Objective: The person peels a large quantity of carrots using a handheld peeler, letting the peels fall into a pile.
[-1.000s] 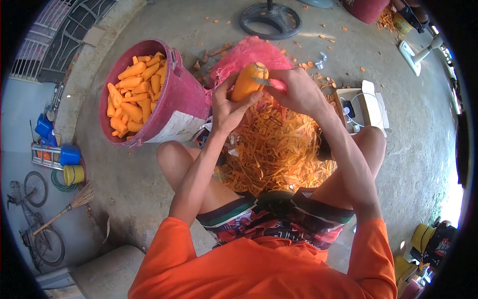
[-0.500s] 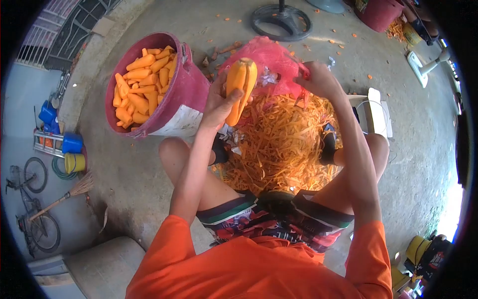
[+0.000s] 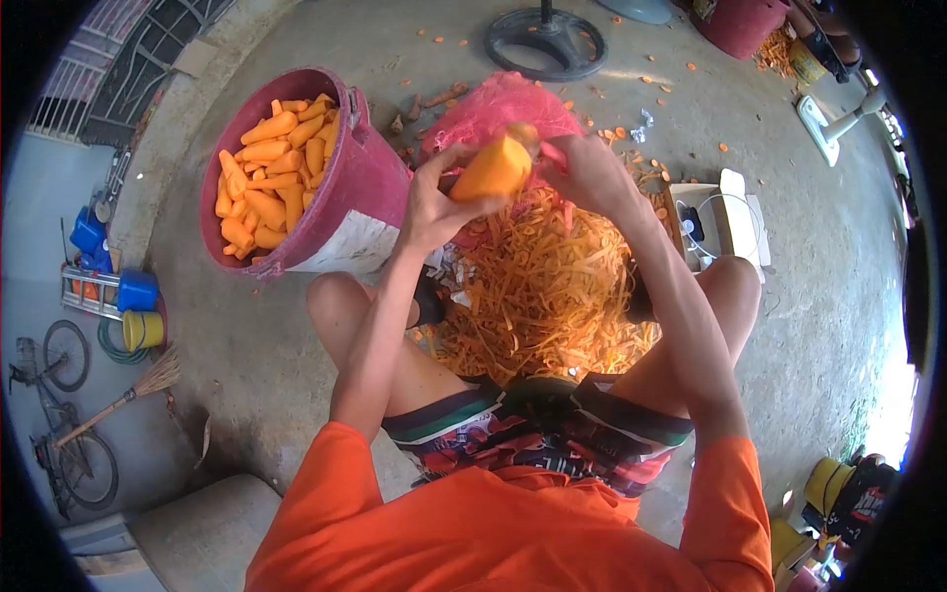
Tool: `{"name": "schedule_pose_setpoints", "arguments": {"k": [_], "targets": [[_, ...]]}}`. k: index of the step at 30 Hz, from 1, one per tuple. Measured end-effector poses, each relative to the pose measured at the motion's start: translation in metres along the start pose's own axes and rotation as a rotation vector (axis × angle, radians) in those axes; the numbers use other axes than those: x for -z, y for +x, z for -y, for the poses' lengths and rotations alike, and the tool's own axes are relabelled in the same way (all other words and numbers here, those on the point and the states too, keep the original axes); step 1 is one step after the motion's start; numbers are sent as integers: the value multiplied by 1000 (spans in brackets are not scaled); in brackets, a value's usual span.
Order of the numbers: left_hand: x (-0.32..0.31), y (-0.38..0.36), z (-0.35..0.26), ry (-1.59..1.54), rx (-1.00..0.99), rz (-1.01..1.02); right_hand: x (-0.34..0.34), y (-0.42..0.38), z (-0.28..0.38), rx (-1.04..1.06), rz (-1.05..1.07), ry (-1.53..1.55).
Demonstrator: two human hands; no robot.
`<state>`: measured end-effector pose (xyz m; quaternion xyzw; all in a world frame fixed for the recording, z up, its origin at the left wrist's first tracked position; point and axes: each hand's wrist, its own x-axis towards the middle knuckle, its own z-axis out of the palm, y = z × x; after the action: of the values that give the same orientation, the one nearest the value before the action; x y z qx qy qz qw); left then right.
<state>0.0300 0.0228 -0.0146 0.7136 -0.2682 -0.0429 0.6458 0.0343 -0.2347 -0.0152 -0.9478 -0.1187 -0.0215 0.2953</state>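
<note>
My left hand (image 3: pixel 432 205) is wrapped round a thick peeled carrot (image 3: pixel 493 170), its blunt end tilted up and to the right. Close against that end is my right hand (image 3: pixel 592 178), closed on a red peeler (image 3: pixel 553 155); its blade is blurred and mostly hidden. Below both hands, a big heap of orange carrot peelings (image 3: pixel 552 296) lies between my legs. Behind the carrot is a crumpled red mesh bag (image 3: pixel 493 107).
A large maroon bucket (image 3: pixel 373 187) full of peeled carrots (image 3: pixel 271 178) leans at my left. On the right sits an open white box (image 3: pixel 732 219) with a cable. A round black stand base (image 3: pixel 546 69) is ahead. Carrot slices are scattered over the concrete floor (image 3: pixel 819 326).
My right hand has moved left and inward, bringing the peeler to the carrot. The carrot has tipped from upright to slanting right. The view has shifted slightly.
</note>
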Motion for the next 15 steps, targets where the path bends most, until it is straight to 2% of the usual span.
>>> {"name": "schedule_pose_setpoints", "arguments": {"k": [1,3,4,7,9,10,12,13,15], "targets": [[1,-1,-2,-69,18,80,-8,4,-24,0,-5,2],[0,-5,4,-178,39,126,-27,12,-81,-116,209,-193],[0,-7,3,-291,62,162,-9,12,-80,-272,388,-273],[-5,-9,-5,-411,125,102,14,14,-81,-263,424,-349],[-16,-10,-3,-426,165,22,30,7,-71,-55,-15,1],[-22,-13,4,-430,166,20,35,6,-56,-56,-11,-2],[-32,-13,16,-729,333,-2,33,14,-20,-149,-328,647],[-39,-13,11,-764,441,-23,32,14,-7,-157,-333,641],[-47,-11,7,-721,472,-6,29,13,15,-272,-263,979]]}}
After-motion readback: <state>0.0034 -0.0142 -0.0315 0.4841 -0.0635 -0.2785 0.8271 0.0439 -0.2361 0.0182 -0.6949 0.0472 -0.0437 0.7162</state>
